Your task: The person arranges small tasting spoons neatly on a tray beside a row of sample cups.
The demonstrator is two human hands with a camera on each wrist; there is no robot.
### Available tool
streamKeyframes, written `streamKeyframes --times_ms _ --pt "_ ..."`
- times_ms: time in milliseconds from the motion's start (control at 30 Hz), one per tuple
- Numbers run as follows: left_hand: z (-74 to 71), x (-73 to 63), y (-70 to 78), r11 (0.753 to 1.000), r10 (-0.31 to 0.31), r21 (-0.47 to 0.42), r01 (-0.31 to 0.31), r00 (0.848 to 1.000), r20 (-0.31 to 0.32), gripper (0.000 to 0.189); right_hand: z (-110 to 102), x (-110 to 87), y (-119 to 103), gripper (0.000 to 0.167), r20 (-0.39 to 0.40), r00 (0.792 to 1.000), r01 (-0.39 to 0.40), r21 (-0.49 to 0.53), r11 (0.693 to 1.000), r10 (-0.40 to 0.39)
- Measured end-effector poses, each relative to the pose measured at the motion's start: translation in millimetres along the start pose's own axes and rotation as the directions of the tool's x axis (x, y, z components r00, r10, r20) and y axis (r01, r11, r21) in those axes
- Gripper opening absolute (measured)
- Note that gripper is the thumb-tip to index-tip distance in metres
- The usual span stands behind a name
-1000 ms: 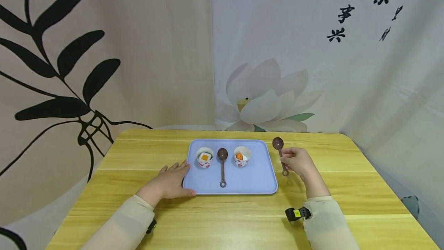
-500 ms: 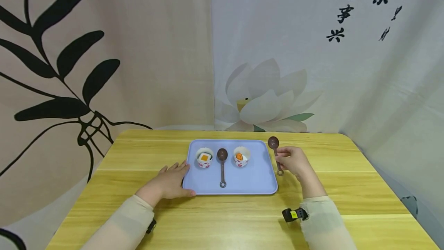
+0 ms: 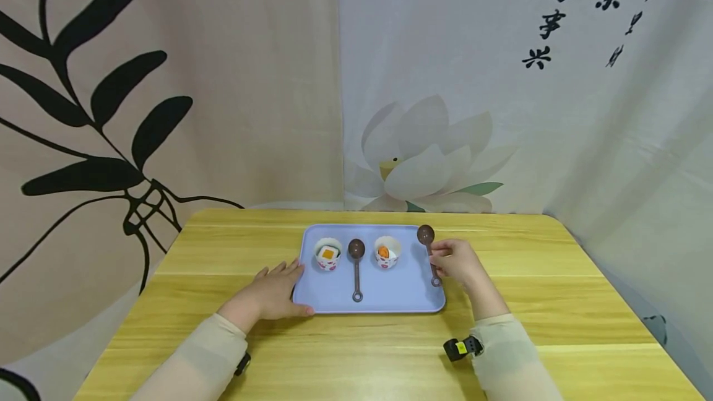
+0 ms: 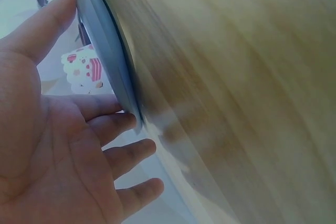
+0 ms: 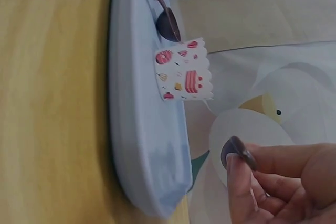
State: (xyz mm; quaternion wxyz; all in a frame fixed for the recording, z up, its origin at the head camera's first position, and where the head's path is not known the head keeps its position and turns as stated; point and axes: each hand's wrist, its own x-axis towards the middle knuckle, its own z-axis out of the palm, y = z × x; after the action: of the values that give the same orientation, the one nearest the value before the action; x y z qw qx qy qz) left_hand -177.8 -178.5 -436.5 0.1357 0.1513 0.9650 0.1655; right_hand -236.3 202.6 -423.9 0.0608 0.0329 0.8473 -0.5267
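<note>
My right hand [image 3: 455, 260] pinches the handle of a brown measuring spoon [image 3: 426, 235] over the right side of a light blue tray [image 3: 398, 302]. In the right wrist view, thumb and fingers [image 5: 240, 182] meet on that spoon. A second brown spoon [image 3: 356, 249] lies on the tray between two patterned paper cups. The left cup [image 3: 327, 262] contains a white and orange piece; the right cup [image 3: 387, 260] holds something orange. With fingers spread, my left hand [image 3: 270, 293] rests against the tray's left edge, its thumb along the near corner.
The tray stands on a yellow wood-grain table [image 3: 356, 357]. Behind the table hangs a curtain [image 3: 278, 110] with plant, lotus and lettering prints. A black wrist camera [image 3: 463, 348] sits at the right sleeve.
My right hand has moved left with the spoon, from beside the tray to over its right side. The left hand and the things on the tray have stayed put.
</note>
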Motion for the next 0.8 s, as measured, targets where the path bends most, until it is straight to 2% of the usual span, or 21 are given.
streamKeyframes --times_ms 200,467,800 --pt "-0.6 -1.2 1.1 1.000 0.002 -0.004 -0.002 1.000 -0.004 0.104 8.0 3.5 3.7 0.027 0.003 1.000 0.006 -0.028 1.000 -0.006" --pt "-0.8 -1.2 1.6 1.000 -0.004 0.005 0.004 1.000 0.001 0.103 14.1 5.7 3.6 0.025 0.034 0.999 0.025 -0.013 1.000 -0.025" --pt "-0.5 0.2 1.3 1.000 -0.004 0.004 0.004 1.000 0.001 0.103 23.0 10.4 3.4 0.025 0.019 0.999 -0.046 -0.049 0.998 0.047"
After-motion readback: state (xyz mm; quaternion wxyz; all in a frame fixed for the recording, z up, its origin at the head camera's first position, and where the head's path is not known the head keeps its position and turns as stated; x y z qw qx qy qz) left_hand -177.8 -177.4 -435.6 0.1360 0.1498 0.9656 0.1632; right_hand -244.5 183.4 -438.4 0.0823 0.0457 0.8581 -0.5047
